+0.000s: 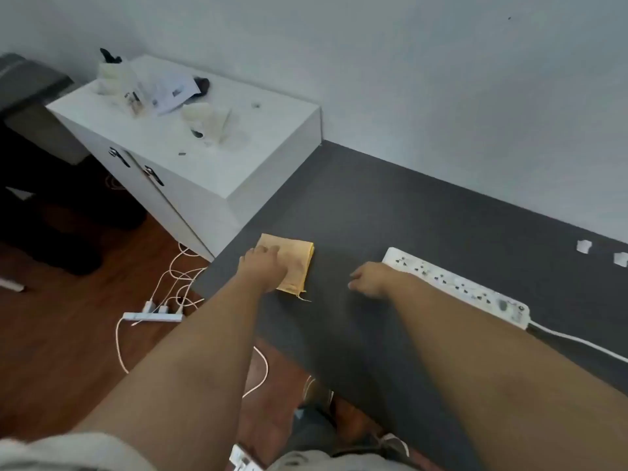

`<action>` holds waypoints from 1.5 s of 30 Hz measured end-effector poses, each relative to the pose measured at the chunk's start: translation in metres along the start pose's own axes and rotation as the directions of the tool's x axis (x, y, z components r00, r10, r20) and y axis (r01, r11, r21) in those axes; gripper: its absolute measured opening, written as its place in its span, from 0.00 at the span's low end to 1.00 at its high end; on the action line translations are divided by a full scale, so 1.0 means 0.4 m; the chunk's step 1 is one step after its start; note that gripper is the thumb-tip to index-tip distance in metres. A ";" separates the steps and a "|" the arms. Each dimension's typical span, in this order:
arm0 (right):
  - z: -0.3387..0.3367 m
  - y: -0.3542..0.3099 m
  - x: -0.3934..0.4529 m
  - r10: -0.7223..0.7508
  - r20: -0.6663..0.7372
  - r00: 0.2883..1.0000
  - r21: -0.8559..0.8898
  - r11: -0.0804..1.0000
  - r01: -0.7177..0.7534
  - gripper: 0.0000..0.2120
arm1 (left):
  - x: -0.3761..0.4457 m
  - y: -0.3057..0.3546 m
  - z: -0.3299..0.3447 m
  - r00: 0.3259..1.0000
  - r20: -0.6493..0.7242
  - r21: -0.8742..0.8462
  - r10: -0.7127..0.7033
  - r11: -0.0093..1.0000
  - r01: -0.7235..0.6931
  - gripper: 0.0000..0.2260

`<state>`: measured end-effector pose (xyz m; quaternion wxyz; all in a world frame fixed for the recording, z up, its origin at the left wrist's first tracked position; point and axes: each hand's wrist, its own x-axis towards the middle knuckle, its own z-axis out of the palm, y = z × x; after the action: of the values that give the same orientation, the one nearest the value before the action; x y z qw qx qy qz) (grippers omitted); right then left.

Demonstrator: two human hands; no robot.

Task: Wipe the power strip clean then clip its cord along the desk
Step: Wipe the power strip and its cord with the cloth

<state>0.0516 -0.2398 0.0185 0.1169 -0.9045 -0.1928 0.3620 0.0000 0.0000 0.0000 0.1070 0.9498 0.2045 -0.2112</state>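
Two bare hands over dark grey desk (424,212), both arms reaching in from lower frame. Left hand (263,263) laid palm-down on folded orange cloth (299,263) near desk's left edge, fingers loosely spread on fabric, pressing rather than pinching; grip on underside not determinable. Right hand (372,278) just above or on bare desk surface, between cloth and strip, fingers curled loosely inward, holding nothing; contact with desk not determinable. White power strip (458,288) flat on desk, sockets up, lying diagonally just beside right wrist, near end partly hidden behind that forearm. Grey smudging visible on strip's face near its lower right end. White cord (577,341) leaving strip's lower right end, running loose across desk toward right frame edge, unclipped. Two small white clips (584,247) on desk near wall, well apart from strip; type not clear owing to blur. White cabinet (210,158) against wall to left of desk, top cluttered with papers and pale containers. Second power strip (153,316) on wooden floor (68,334) below desk edge, several white plugs and tangled white cables attached. Dark furniture at far left, detail not discernible.
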 end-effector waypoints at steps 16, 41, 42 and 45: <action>0.124 -0.254 0.145 0.319 -0.154 0.935 0.272 0.924 -0.270 0.18 | 0.058 -0.100 0.049 0.993 -0.013 -0.666 -0.116 0.742 0.079 0.33; 0.031 0.030 -0.108 0.333 -0.094 0.938 0.983 -0.117 0.139 0.15 | 0.119 0.224 -0.071 0.718 0.131 -0.883 0.684 0.410 -0.229 0.23; 0.024 0.037 -0.128 0.380 -0.175 0.908 0.975 -0.058 0.212 0.13 | 0.114 0.240 -0.066 0.690 0.162 -0.878 0.705 0.422 -0.226 0.22; 0.002 0.068 -0.177 0.416 -0.365 0.833 0.907 -0.041 0.418 0.10 | 0.090 0.288 -0.043 0.585 0.268 -0.864 0.765 0.460 -0.207 0.17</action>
<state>0.0112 -0.2948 0.0514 0.7821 -0.5894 0.1726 0.1054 0.0859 -0.0854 0.0125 0.6146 0.6946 -0.0803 -0.3652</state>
